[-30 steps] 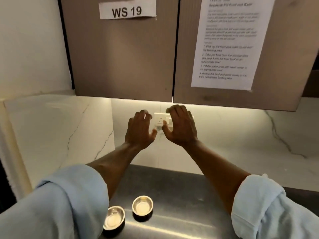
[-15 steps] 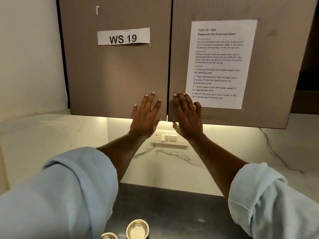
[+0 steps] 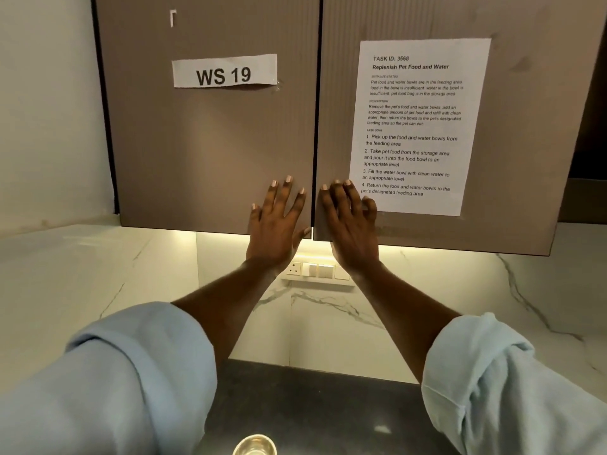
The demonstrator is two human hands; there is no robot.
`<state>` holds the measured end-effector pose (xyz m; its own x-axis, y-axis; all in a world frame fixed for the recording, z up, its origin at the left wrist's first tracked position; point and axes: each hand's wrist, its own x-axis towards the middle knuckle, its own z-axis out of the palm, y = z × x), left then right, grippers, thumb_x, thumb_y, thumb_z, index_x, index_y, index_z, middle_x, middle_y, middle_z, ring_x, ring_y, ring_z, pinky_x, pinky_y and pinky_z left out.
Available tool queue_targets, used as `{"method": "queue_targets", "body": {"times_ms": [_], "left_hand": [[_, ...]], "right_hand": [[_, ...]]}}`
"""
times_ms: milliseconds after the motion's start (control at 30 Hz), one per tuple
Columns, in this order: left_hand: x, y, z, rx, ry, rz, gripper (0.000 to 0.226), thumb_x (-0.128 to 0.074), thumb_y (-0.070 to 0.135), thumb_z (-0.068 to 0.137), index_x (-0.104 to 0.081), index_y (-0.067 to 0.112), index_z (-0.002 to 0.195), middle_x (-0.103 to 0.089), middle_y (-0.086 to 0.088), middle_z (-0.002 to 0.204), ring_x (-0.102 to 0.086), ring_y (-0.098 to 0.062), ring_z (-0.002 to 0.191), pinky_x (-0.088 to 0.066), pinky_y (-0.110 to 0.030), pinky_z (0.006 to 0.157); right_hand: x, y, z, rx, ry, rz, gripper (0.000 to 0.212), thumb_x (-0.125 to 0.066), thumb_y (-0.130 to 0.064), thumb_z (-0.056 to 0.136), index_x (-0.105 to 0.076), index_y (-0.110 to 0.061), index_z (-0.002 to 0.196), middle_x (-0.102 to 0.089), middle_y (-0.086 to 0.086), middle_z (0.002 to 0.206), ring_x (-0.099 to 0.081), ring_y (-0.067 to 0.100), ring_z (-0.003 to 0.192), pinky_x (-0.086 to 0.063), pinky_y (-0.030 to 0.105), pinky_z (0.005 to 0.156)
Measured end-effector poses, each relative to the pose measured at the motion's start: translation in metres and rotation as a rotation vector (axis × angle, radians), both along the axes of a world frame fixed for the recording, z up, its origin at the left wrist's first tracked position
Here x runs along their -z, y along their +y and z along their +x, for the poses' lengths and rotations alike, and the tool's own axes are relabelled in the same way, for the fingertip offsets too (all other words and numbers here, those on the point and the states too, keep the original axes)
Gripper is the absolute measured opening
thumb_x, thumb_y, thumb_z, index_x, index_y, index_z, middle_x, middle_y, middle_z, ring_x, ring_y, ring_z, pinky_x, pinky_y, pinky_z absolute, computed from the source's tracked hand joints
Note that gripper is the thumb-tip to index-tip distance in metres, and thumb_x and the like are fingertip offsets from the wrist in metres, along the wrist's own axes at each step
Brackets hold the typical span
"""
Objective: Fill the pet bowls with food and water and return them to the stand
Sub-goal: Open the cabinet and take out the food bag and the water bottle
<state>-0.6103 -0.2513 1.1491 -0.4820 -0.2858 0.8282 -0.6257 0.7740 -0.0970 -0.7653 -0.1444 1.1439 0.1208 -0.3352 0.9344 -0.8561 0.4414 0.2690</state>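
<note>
My left hand [image 3: 277, 221] lies flat with fingers spread on the lower edge of the left cabinet door [image 3: 210, 133]. My right hand [image 3: 353, 224] rests the same way on the right cabinet door [image 3: 525, 126], beside the gap between the doors. Both hands hold nothing. Both doors are closed. A small steel pet bowl [image 3: 255, 445] stands on the dark counter at the bottom edge of the view, partly cut off. The second bowl, the food and the stand are out of sight.
A "WS 19" label [image 3: 224, 71] is taped on the left door and a printed task sheet [image 3: 417, 126] on the right door. A wall socket strip [image 3: 317, 270] sits under the cabinet. Marble walls enclose the dark counter [image 3: 312, 405] at back and left.
Both hands rose from in front of the socket strip to the lower edges of the cabinet doors. The view tilted upward, and one bowl slid out of the frame.
</note>
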Motion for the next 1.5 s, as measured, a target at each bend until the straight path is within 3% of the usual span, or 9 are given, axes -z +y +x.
{"method": "queue_targets", "body": {"times_ms": [400,633,1033,1300,1500], "left_hand": [[0.019,0.024,0.012,0.039,-0.008,0.195,0.088,-0.051,0.059,0.092,-0.009,0.026,0.163,0.010,-0.004,0.170,0.006,-0.028,0.157,-0.018,-0.055,0.123],[0.058,0.052,0.051,0.127,-0.056,0.275,0.093,-0.063,0.056,0.085,-0.017,0.028,0.161,0.005,-0.005,0.171,0.002,-0.029,0.157,-0.012,-0.060,0.123],[0.039,0.131,0.084,0.183,-0.044,0.206,0.094,-0.063,0.058,0.083,-0.020,0.028,0.161,-0.004,-0.007,0.170,-0.005,-0.031,0.157,-0.014,-0.062,0.122],[0.054,0.209,0.099,0.150,-0.007,0.217,0.096,-0.062,0.059,0.081,-0.022,0.026,0.161,-0.008,-0.008,0.170,-0.008,-0.033,0.156,-0.017,-0.064,0.120],[0.068,0.269,0.101,0.136,-0.043,0.257,0.092,-0.062,0.058,0.085,-0.021,0.027,0.161,0.001,-0.005,0.171,0.000,-0.031,0.157,-0.013,-0.064,0.121]], "right_hand": [[0.005,0.035,0.041,-0.031,-0.003,-0.133,0.079,-0.074,-0.005,0.090,-0.041,-0.013,0.161,-0.033,0.016,0.169,-0.025,0.037,0.159,-0.030,0.054,0.117],[0.015,0.085,0.082,-0.015,-0.105,-0.148,0.108,-0.087,-0.008,0.074,-0.026,-0.020,0.162,-0.033,0.014,0.169,-0.024,0.037,0.158,-0.031,0.058,0.115],[0.026,0.182,0.114,0.022,-0.231,-0.176,0.105,-0.086,-0.018,0.081,-0.021,-0.019,0.163,-0.026,0.010,0.172,-0.023,0.036,0.159,-0.025,0.060,0.120],[0.038,0.261,0.130,-0.040,-0.379,-0.233,0.103,-0.085,-0.025,0.084,-0.022,-0.019,0.164,-0.032,0.008,0.169,-0.034,0.034,0.151,-0.038,0.058,0.112],[0.039,0.327,0.130,-0.130,-0.487,-0.321,0.082,-0.064,-0.038,0.093,-0.029,-0.019,0.165,-0.041,0.006,0.165,-0.049,0.033,0.142,-0.048,0.052,0.107]]}}
